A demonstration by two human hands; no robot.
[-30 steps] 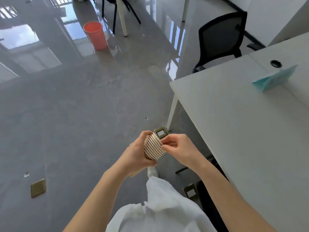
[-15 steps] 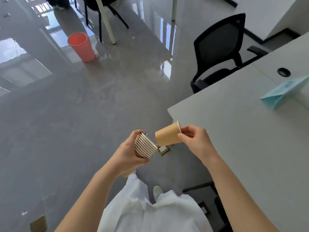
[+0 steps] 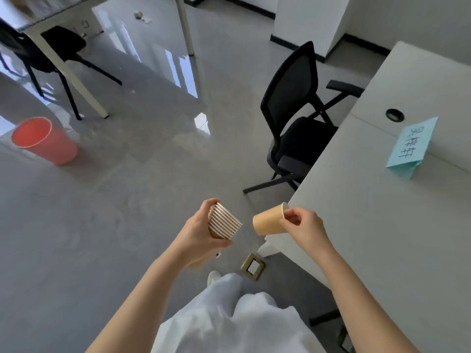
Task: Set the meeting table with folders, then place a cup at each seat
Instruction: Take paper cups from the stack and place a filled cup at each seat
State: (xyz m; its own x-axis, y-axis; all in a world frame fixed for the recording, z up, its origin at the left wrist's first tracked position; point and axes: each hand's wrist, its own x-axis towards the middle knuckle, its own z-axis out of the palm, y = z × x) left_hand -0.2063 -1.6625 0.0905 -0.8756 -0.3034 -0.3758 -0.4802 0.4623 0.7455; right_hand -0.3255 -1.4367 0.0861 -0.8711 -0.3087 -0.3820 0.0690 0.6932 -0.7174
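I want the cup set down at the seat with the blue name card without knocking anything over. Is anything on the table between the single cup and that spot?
Nothing visible. The right hand holds the paper cup at the table corner; the tabletop from there to the blue name card is bare. The left hand holds the cup stack off to the side.

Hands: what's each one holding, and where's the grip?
Left hand grips the cup stack around its side. Right hand pinches one cup at its rim.
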